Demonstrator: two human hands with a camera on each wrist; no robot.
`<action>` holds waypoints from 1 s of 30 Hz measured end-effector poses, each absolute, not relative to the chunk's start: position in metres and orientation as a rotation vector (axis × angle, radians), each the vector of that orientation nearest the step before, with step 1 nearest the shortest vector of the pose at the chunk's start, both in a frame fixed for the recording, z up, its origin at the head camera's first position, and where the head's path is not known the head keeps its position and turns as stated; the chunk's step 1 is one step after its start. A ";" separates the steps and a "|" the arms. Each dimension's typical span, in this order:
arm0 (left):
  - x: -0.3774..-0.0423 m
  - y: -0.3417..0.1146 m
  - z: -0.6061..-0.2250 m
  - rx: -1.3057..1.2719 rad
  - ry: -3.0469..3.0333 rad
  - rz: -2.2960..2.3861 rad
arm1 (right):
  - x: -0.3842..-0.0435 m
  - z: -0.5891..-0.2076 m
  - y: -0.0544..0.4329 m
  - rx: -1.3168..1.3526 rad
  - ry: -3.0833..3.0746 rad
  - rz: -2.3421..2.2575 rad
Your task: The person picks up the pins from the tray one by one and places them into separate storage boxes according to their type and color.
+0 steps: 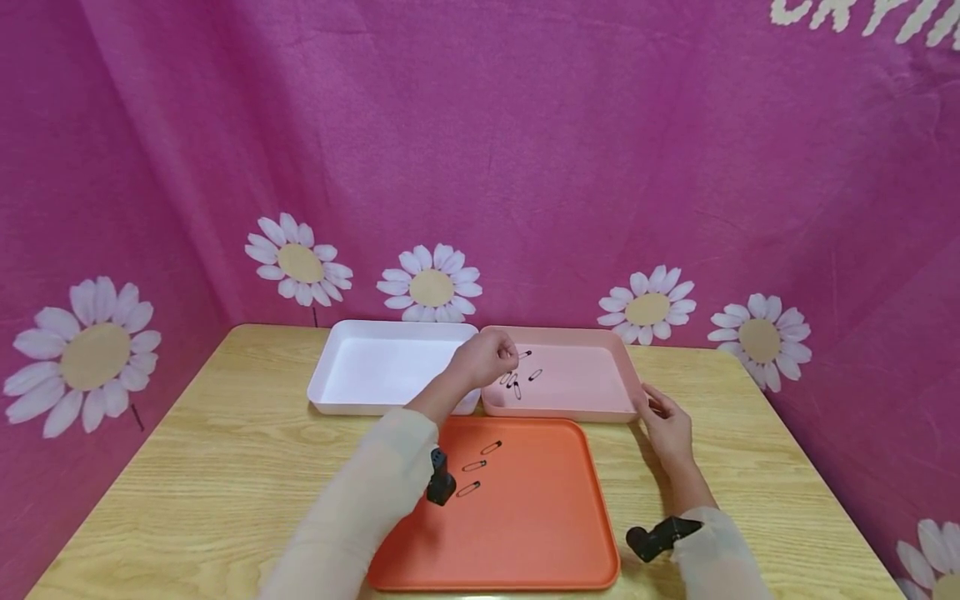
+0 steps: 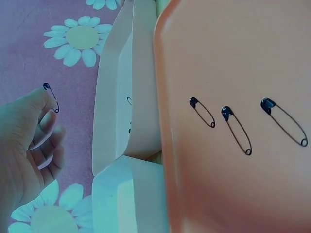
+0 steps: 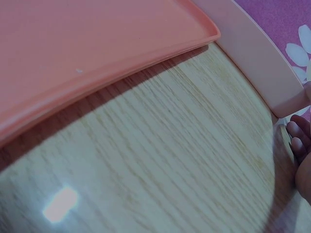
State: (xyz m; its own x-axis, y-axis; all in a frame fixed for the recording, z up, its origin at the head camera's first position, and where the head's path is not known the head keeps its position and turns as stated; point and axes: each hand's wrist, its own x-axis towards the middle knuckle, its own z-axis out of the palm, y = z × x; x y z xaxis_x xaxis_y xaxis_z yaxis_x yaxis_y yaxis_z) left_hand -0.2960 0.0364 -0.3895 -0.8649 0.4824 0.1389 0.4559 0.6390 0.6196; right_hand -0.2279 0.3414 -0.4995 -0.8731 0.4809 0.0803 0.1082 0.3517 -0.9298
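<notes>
Above the left end of the pink tray [image 1: 585, 379], my left hand [image 1: 482, 360] pinches a safety pin [image 2: 47, 86] with a black head between thumb and index finger. The left wrist view shows its other fingers loosely curled. Several safety pins [image 1: 516, 389] lie in the pink tray, grouped on its left side. Three more safety pins [image 1: 475, 467] lie in a slanted row on the orange tray [image 1: 532, 525]. My right hand [image 1: 667, 427] holds the pink tray by its front right corner; in the right wrist view its fingers [image 3: 299, 130] are partly cut off.
A white tray [image 1: 390, 367] stands left of the pink one, their ends side by side. The orange tray lies in front of both on the wooden table [image 1: 187, 467]. Behind the table hangs a magenta cloth [image 1: 525, 167] printed with daisies.
</notes>
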 end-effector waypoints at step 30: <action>-0.293 0.010 -0.417 0.558 2.837 0.988 | -0.227 -0.496 0.341 -0.529 -2.303 1.526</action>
